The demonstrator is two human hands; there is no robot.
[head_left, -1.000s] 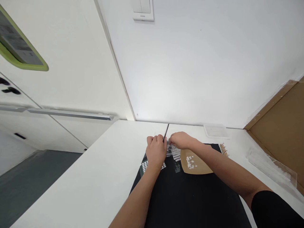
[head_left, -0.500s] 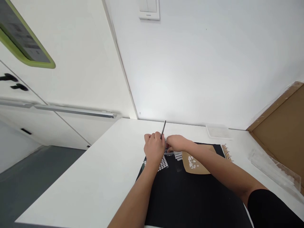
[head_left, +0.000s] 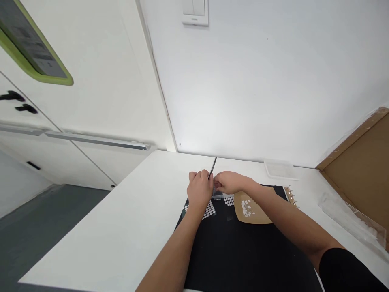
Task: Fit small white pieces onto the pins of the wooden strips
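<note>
My left hand [head_left: 199, 188] is closed, with a thin dark stick-like tool [head_left: 213, 166] rising at a slant from its thumb side. Close beside it, my right hand [head_left: 227, 182] is curled with fingertips pinched; what they hold, if anything, is hidden. Below the right fingertips lies a small clear plastic box [head_left: 216, 198], partly covered by the hands. Sheets of white oval stickers [head_left: 209, 209] lie under and beside my left wrist, and another such sheet [head_left: 229, 200] is right of the box. Under my right forearm is a tan paper piece [head_left: 253, 218] bearing loose white bits [head_left: 246, 209].
A black mat [head_left: 243, 251] covers part of the white table [head_left: 121, 219]. Toward the wall stands a clear shallow tray [head_left: 279, 169]. A strip with metal pins [head_left: 291, 196], a clear plastic container [head_left: 349, 217] and a cardboard box [head_left: 361, 162] are on the right.
My right fingers have lifted slightly from the clear box and drawn together, so more of the box shows. The dark tool leans a little further right. The view has shifted slightly.
</note>
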